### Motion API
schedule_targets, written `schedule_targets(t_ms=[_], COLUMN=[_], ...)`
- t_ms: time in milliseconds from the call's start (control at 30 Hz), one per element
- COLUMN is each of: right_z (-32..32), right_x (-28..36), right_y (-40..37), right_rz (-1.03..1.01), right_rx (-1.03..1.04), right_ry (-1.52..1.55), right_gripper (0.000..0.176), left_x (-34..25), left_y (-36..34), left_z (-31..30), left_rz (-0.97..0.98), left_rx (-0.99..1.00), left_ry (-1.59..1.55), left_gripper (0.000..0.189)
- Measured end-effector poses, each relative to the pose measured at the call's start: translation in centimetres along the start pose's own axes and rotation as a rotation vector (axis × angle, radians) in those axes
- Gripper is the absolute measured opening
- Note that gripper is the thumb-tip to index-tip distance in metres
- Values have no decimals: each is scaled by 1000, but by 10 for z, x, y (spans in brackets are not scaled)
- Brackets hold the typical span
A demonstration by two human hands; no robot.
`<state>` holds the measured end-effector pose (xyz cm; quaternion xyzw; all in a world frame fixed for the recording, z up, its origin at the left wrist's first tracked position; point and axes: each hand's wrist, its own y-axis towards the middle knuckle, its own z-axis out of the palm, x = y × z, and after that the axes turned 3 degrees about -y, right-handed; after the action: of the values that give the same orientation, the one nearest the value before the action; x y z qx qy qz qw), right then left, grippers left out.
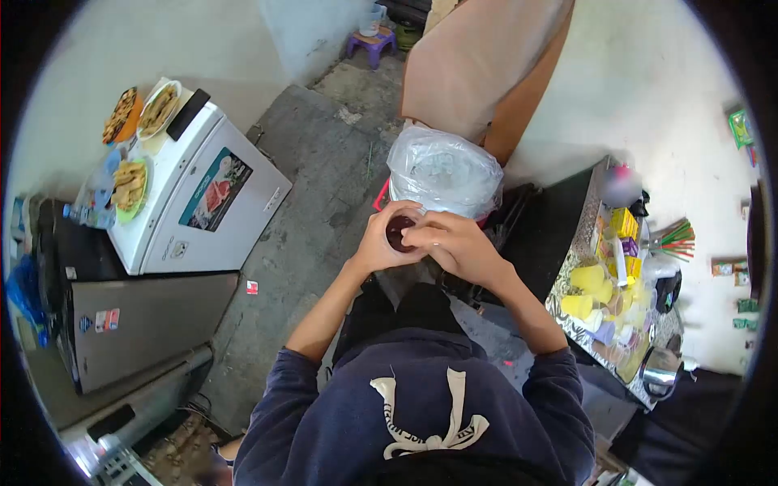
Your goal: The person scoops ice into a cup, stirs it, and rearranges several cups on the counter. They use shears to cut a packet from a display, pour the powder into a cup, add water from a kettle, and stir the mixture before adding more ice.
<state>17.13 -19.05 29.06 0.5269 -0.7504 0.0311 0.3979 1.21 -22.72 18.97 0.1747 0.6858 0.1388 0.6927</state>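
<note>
A round cup with dark contents is held in front of my body, near the middle of the view. My left hand is wrapped round its left side. My right hand is over the cup's right side, its fingers closed together at the opening. Whatever those fingers grip, if anything, is hidden or too small to name. Just beyond both hands sits a clear plastic bag spread over a container with a red edge.
At the left stand a white freezer with plates of food on top and a grey fridge. A counter at the right holds yellow cups, packets and a metal kettle. A purple stool stands at the back.
</note>
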Motion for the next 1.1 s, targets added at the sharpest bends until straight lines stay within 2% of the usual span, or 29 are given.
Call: schedule_targets(t_ms=[67,100,133,267,400,467,600,667,733,800,833,867,933,967,1000,1067,1100], right_z=[7,12,16,26,31,37,33,24,18,25,27,32,40,44,43,45,45], right_x=[-8,-11,-14,-13,-23,-37,-61,-69,-79,-95,-107,-120,-143,-160,-177,-205,-224], right_y=[7,7,7,11,10,7,-5,-15,-24,-35,-39,-42,-45,-55,-64,-82,-93], right_rz=[36,58,77,212,349,403,312,229,229,475,554,562,877,917,923,1076,1122], right_rx=[-104,-143,-153,-137,-149,-311,-301,-357,-403,-747,-852,-859,-1391,-1409,-1408,-1307,-1075], right_ry=[-45,-67,-77,-208,-173,-22,-101,-243,-255,-192,-194,-190,540,656,643,1147,1254], right_gripper=[20,21,21,25,22,24,28,31,27,13,7,7,7,18,18,30,40], left_x=[8,7,11,41,61,70,95,105,114,132,142,152,171,181,196,222,230], left_y=[6,12,16,22,31,35,49,60,71,82,87,91,101,108,112,115,123], left_z=[-12,-18,-21,-21,-12,-9,-10,-10,-7,-2,-1,0,7,10,9,3,0], left_rz=[-39,39,38,-65,-40,-46,-84,-87,-113,-125,-132,-137,-175,-176,-194,-245,-227], left_rx=[-3,0,18,-16,-71,-81,-56,-41,-33,20,71,80,-59,-56,-83,-129,-128], left_ry=[46,104,90,-132,-52,-96,37,78,75,83,88,90,166,156,157,169,238], left_gripper=[72,71,71,63,62,63,65,64,60,63,66,66,52,52,54,58,58])
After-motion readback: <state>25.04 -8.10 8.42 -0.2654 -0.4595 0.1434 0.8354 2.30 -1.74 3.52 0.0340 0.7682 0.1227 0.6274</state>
